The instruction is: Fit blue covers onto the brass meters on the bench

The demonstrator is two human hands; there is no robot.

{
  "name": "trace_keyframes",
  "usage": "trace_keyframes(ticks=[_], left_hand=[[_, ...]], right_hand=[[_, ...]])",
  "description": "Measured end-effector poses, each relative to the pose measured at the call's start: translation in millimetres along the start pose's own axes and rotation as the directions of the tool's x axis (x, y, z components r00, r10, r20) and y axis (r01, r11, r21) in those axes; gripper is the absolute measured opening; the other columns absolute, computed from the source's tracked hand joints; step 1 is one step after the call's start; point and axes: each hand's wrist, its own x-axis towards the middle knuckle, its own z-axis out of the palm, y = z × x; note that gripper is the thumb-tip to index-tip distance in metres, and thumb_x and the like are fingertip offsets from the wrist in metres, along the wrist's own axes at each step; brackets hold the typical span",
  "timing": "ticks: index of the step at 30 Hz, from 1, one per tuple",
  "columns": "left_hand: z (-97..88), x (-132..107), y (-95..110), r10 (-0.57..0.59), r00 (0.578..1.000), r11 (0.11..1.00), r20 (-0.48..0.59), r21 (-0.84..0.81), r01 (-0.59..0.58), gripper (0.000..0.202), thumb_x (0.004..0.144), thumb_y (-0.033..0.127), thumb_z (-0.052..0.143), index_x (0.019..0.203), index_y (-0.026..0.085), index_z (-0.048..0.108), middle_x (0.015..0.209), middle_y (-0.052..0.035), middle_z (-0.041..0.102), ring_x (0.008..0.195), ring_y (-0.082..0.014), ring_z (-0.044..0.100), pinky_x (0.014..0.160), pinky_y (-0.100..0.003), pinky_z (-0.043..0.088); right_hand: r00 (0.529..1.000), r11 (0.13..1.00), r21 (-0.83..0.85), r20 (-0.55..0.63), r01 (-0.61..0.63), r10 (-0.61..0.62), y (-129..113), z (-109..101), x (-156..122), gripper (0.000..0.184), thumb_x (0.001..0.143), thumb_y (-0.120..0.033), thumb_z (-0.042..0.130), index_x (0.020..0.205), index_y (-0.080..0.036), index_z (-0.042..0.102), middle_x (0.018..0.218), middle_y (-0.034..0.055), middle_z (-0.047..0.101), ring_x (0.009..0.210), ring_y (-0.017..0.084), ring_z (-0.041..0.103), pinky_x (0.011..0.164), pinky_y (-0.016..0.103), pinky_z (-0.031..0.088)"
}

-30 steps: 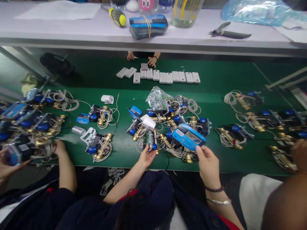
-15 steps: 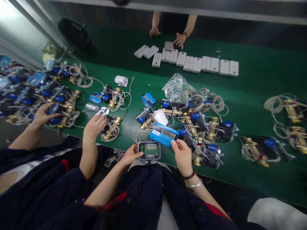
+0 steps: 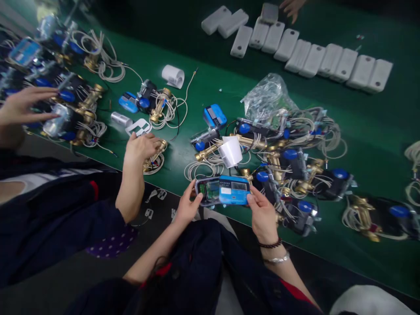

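Observation:
My left hand (image 3: 187, 205) grips a clear-cased meter body (image 3: 207, 190) with a green circuit board showing inside. My right hand (image 3: 263, 213) holds a blue meter cover (image 3: 234, 190) and lays it partly over that body, near the front edge of the green table (image 3: 197, 87). Just behind my hands lies a pile of brass-fitted meters with blue caps and coiled white cables (image 3: 282, 157), and a white paper piece (image 3: 230, 152) rests on the pile.
A neighbour's hand (image 3: 141, 146) rests on a brass meter at my left, and another of their hands (image 3: 22, 105) hovers over more meters. A row of white housings (image 3: 305, 54) lies at the far side by another person's hand (image 3: 292, 6). A crumpled plastic bag (image 3: 267, 94) sits mid-table.
The view tilted down and the shelf left the frame. My left hand lifted the clear meter body from the pile and my right hand brought the blue cover onto it.

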Motion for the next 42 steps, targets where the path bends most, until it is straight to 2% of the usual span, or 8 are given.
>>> trace_keyframes(ticks=[3,5,7,12,21,33,38,42], left_hand=[[-0.3,-3.6,1.9,0.031,0.999,0.999,-0.031,0.009,-0.03,0.051,0.083,0.037,0.049,0.13,0.016,0.047,0.129,-0.0106,0.055,0.11,-0.0197,0.057,0.091,-0.03,0.047],[-1.1,-4.9,2.3,0.033,0.999,0.999,-0.041,0.02,-0.033,0.049,0.084,0.036,0.047,0.128,0.016,0.049,0.128,-0.0094,0.056,0.115,-0.019,0.054,0.096,-0.03,0.044],[-1.6,-5.8,2.6,0.017,0.999,1.0,-0.041,0.01,-0.016,0.048,0.084,0.036,0.046,0.128,0.016,0.05,0.128,-0.0088,0.057,0.114,-0.0191,0.055,0.093,-0.029,0.047],[-0.6,-6.9,2.3,-0.061,0.998,0.997,-0.032,-0.04,0.06,0.048,0.086,0.035,0.044,0.129,0.016,0.048,0.126,-0.0091,0.058,0.105,-0.021,0.06,0.073,-0.027,0.055],[-0.4,-6.7,-4.0,-0.01,0.999,1.0,-0.043,-0.014,0.009,0.044,0.087,0.034,0.045,0.129,0.021,0.05,0.13,-0.0056,0.056,0.109,-0.0195,0.058,0.093,-0.032,0.048],[-1.8,-6.9,-0.1,-0.001,0.999,1.0,-0.034,-0.008,0.001,0.045,0.087,0.035,0.044,0.128,0.019,0.05,0.124,-0.0073,0.06,0.094,-0.0178,0.064,0.079,-0.028,0.054],[-2.4,-7.2,-1.2,-0.007,0.999,1.0,-0.037,0.019,0.007,0.045,0.087,0.035,0.044,0.128,0.019,0.05,0.122,-0.0066,0.061,0.095,-0.0181,0.064,0.074,-0.026,0.054],[-2.3,-5.8,6.8,-0.038,0.997,0.997,-0.061,0.06,0.042,0.044,0.087,0.036,0.044,0.127,0.018,0.052,0.113,-0.0056,0.066,0.094,-0.0182,0.064,0.072,-0.024,0.054]], right_hand=[[0.994,0.997,0.03,0.09,-0.064,0.062,13.2,3.2,-8.3,0.038,0.06,-0.04,0.075,0.089,-0.017,0.067,0.068,0.0005,0.066,0.062,0.013,0.057,0.063,0.029,0.047],[0.99,0.996,0.041,0.118,-0.081,0.076,17.6,8.3,-10.7,0.032,0.06,-0.039,0.076,0.081,-0.018,0.065,0.068,0.0008,0.067,0.062,0.013,0.059,0.063,0.029,0.048],[0.989,0.996,0.033,0.129,-0.077,0.072,18.9,14.8,-9.7,0.029,0.061,-0.038,0.076,0.079,-0.018,0.063,0.067,0.0002,0.067,0.062,0.013,0.059,0.062,0.028,0.048],[0.99,0.999,-0.029,0.135,-0.033,0.037,17.5,27.9,-0.2,0.026,0.065,-0.036,0.073,0.082,-0.018,0.063,0.066,-0.001,0.065,0.059,0.011,0.057,0.059,0.026,0.046],[0.988,0.996,-0.094,0.154,0.0,0.014,14.1,29.7,5.0,0.025,0.066,-0.034,0.072,0.082,-0.017,0.063,0.064,-0.0014,0.064,0.055,0.011,0.055,0.054,0.025,0.046],[0.985,0.996,-0.09,0.173,0.004,0.011,14.2,32.0,4.6,0.025,0.066,-0.035,0.072,0.081,-0.018,0.063,0.065,0.0001,0.067,0.059,0.013,0.059,0.058,0.027,0.048],[0.986,0.993,-0.114,0.166,0.008,0.011,12.2,31.8,3.5,0.026,0.067,-0.039,0.071,0.08,-0.018,0.063,0.063,0.0006,0.066,0.058,0.014,0.059,0.057,0.028,0.048],[0.987,0.99,-0.134,0.161,0.034,-0.012,12.3,32.4,3.5,0.026,0.067,-0.039,0.07,0.08,-0.018,0.063,0.064,0.0009,0.066,0.059,0.014,0.059,0.058,0.028,0.048]])
